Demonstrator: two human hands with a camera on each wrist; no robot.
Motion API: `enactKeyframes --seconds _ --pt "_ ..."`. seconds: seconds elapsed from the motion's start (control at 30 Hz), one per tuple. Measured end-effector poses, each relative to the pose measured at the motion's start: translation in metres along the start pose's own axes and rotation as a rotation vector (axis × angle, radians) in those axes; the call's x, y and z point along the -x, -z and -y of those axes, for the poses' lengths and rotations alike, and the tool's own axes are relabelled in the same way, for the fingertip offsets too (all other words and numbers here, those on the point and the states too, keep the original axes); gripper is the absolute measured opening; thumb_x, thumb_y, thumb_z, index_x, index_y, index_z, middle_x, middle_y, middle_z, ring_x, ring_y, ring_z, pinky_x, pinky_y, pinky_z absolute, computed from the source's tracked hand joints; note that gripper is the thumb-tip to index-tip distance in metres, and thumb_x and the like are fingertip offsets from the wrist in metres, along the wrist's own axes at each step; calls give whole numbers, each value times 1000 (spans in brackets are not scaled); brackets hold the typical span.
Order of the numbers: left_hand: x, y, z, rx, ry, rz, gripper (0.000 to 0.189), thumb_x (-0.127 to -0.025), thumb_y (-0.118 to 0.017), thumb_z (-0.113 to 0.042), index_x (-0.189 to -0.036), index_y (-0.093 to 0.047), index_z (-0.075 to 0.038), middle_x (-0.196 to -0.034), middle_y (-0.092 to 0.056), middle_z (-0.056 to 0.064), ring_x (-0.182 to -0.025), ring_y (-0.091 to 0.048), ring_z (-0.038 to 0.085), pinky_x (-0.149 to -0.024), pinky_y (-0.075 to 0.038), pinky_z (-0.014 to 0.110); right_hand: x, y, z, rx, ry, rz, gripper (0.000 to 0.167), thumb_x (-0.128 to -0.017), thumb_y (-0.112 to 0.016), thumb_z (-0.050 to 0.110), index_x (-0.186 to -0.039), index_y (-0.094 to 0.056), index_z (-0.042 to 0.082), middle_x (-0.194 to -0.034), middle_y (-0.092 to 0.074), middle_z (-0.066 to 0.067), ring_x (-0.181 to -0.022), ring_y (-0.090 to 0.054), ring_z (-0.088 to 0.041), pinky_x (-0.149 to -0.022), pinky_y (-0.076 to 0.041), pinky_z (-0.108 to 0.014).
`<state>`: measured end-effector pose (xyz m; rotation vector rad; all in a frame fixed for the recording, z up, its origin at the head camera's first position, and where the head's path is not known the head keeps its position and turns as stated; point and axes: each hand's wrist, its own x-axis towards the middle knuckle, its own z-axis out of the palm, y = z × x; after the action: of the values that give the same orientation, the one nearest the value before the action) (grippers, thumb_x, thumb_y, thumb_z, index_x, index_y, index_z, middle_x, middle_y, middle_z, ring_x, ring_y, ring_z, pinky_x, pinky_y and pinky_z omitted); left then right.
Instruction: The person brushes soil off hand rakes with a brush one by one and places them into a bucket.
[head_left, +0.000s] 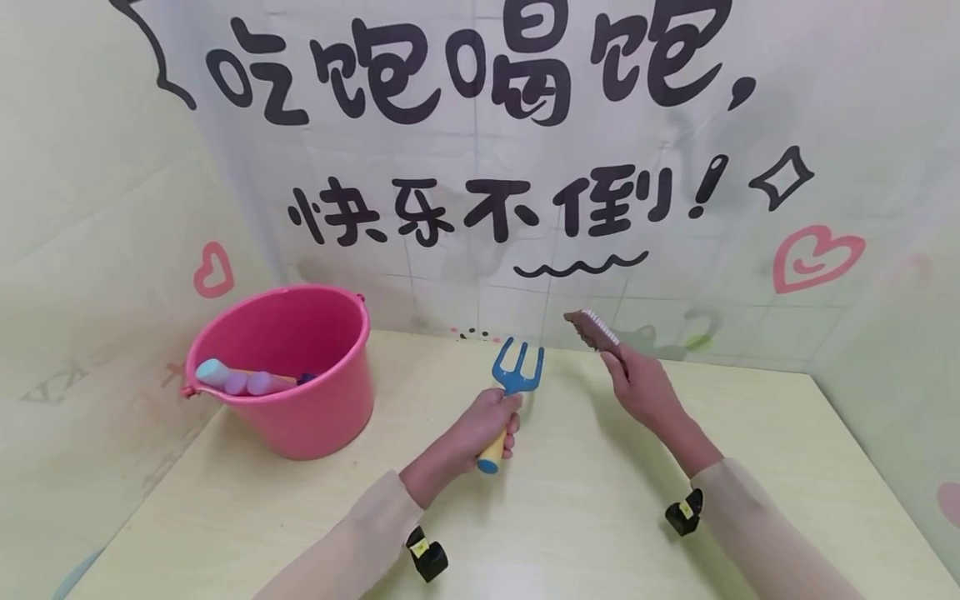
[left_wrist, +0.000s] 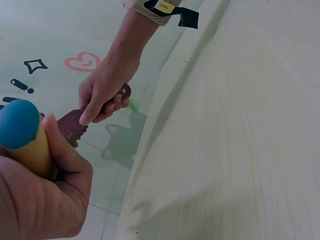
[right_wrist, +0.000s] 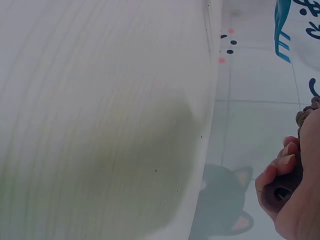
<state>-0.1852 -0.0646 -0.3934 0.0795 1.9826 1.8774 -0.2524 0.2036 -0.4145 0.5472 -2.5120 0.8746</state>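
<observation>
My left hand [head_left: 480, 421] grips a small garden fork [head_left: 517, 377] by its yellow handle, the three blue tines pointing away toward the wall. In the left wrist view the handle's rounded blue end [left_wrist: 19, 124] sticks out of the fist. To its right, my right hand [head_left: 651, 387] holds a brown brush [head_left: 592, 330] raised at a slant, with a white bristly strip along one edge and rough brown lumps on the other. The right wrist view shows a hole in the end of the brush's handle [right_wrist: 285, 187]; fingers hide most of that handle.
A pink bucket [head_left: 311, 421] stands at the left of the pale wooden table [head_left: 585, 533], with several light blue, purple and yellow handles [head_left: 258, 382] inside. Behind the table hangs a white printed sheet [head_left: 450, 283] with black lettering. Each wrist carries a small black strap mount [head_left: 427, 560].
</observation>
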Motion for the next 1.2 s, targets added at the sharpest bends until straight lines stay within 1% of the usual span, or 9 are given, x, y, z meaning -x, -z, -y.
enactKeyframes --seconds 0.1,0.2,0.3,0.4,0.63,0.77,0.9,1.03,1.2 --pt "1 6 -2 0 0 4 22 -110 -42 -22 -101 -46 -2 -69 -47 1 -51 -46 11 -47 -47 20 2 4 -2 -49 -33 -6 24 -105 -57 16 -87 -58 1 -64 -49 -2 -52 -46 -17 -50 -42 -36" --pt "4 11 -4 -1 -2 7 22 -110 -41 -21 -102 -45 -2 -69 -47 1 -50 -46 10 -47 -47 20 5 9 -5 -92 -93 18 29 -107 -54 21 -87 -58 1 -65 -51 -2 -53 -46 -17 -50 -41 -35" --pt "6 16 -4 -5 -4 3 22 -110 -41 -22 -102 -45 -1 -68 -47 1 -49 -46 11 -47 -47 20 6 12 -7 -108 -134 49 33 -108 -51 26 -87 -58 2 -66 -52 -3 -54 -46 -18 -50 -41 -34" --pt "7 20 -2 -11 -5 -1 23 -110 -41 -22 -100 -46 -2 -68 -47 1 -49 -46 11 -47 -47 21 8 14 -10 -110 -156 70 35 -109 -50 28 -84 -57 4 -66 -51 -4 -54 -46 -19 -51 -41 -34" --pt "8 29 1 -24 6 -24 24 -110 -41 -23 -100 -46 -2 -68 -47 2 -49 -46 12 -48 -47 21 11 18 -12 -113 -154 124 37 -109 -50 27 -79 -55 6 -65 -49 -3 -53 -44 -19 -51 -39 -34" --pt "9 33 1 -30 6 -28 24 -110 -42 -23 -100 -46 -2 -69 -47 2 -50 -46 12 -48 -46 21 13 21 -13 -108 -140 190 38 -109 -50 27 -79 -56 5 -63 -47 -1 -52 -39 -14 -51 -36 -32" --pt "13 36 -3 -23 3 -34 23 -110 -42 -23 -104 -47 -1 -70 -47 2 -51 -46 11 -48 -46 21 15 23 -13 -120 -137 245 40 -109 -50 29 -79 -57 3 -62 -46 0 -50 -36 -9 -50 -35 -30" --pt "16 40 -6 -31 4 -46 24 -110 -43 -24 -107 -47 -1 -70 -47 2 -51 -46 11 -47 -45 22 16 24 -12 -126 -129 266 39 -109 -50 29 -80 -58 4 -63 -48 0 -50 -37 -9 -49 -35 -30" --pt "21 49 -7 -52 9 -64 25 -109 -43 -24 -105 -49 0 -69 -48 3 -50 -47 12 -47 -45 22 17 25 -13 -124 -106 275 39 -110 -49 28 -80 -59 4 -62 -47 2 -49 -36 -9 -48 -35 -30"
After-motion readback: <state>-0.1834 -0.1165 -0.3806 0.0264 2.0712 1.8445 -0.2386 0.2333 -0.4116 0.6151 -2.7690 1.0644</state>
